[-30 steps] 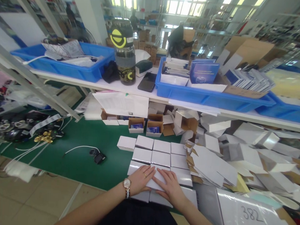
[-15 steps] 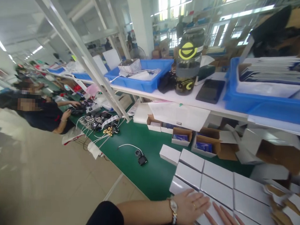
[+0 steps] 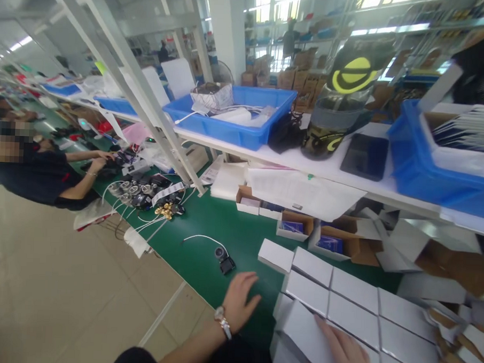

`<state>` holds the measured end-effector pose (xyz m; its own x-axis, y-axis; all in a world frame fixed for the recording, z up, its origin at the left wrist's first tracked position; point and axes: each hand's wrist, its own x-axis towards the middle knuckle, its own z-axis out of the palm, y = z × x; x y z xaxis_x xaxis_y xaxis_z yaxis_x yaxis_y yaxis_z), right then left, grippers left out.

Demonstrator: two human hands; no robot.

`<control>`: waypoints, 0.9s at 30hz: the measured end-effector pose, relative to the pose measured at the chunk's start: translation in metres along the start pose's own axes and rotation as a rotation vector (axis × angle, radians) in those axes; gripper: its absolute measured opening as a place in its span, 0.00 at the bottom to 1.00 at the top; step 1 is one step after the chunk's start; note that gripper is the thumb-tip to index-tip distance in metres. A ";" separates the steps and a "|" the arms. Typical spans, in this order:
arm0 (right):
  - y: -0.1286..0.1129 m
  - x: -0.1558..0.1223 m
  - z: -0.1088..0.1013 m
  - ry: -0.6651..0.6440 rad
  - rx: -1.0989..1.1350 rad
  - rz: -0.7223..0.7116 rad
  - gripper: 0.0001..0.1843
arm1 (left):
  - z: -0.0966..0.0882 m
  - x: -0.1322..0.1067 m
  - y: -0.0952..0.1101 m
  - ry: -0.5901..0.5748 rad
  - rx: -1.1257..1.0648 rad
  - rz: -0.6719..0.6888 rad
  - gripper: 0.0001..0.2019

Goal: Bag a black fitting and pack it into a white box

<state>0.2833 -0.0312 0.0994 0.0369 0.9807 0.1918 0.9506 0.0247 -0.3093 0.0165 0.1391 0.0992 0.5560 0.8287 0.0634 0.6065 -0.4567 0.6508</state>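
Observation:
My left hand (image 3: 240,299), with a watch at its wrist, is held over the green bench with fingers apart and nothing in them. Just beyond its fingertips lies a small black device (image 3: 227,265) with a round part and a white cable (image 3: 205,236). My right hand (image 3: 349,353) grips a white box (image 3: 305,331), its fingers over the right side; the thumb is hidden. That box sits tilted above the rows of closed white boxes (image 3: 352,309).
Opened cartons (image 3: 331,241) with blue packs stand behind the boxes. A shelf above bears blue trays (image 3: 244,131), a bottle (image 3: 342,100) and a dark tablet (image 3: 365,155). Further left, a co-worker (image 3: 37,172) sits by a heap of cabled parts (image 3: 145,193). Torn cardboard (image 3: 459,341) lies right.
My left hand has left the boxes and moved left toward the black device. My right hand has taken hold of one box, which is now raised and tilted. The view has shifted slightly.

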 end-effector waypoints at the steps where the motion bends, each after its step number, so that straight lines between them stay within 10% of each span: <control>1: -0.020 0.017 0.001 -0.020 0.050 0.005 0.49 | -0.012 0.003 -0.028 0.098 0.048 -0.090 0.19; 6: -0.092 0.105 0.037 -0.165 0.204 0.041 0.44 | -0.041 0.040 -0.134 0.182 0.224 -0.392 0.24; 11: -0.085 0.137 0.084 -0.209 0.088 0.125 0.34 | -0.024 0.073 -0.158 -0.116 0.200 -0.636 0.29; 20: -0.091 0.086 0.057 -0.080 0.354 0.281 0.28 | -0.035 0.085 -0.141 -0.200 0.017 -0.653 0.13; 27: -0.119 0.098 0.027 -0.139 0.791 0.411 0.56 | -0.055 0.057 -0.037 -0.132 -0.813 -0.886 0.19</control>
<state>0.1656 0.0669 0.1297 0.2412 0.9548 -0.1737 0.3792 -0.2575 -0.8888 -0.0054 0.2211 0.1202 0.2111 0.6904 -0.6919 0.2979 0.6288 0.7183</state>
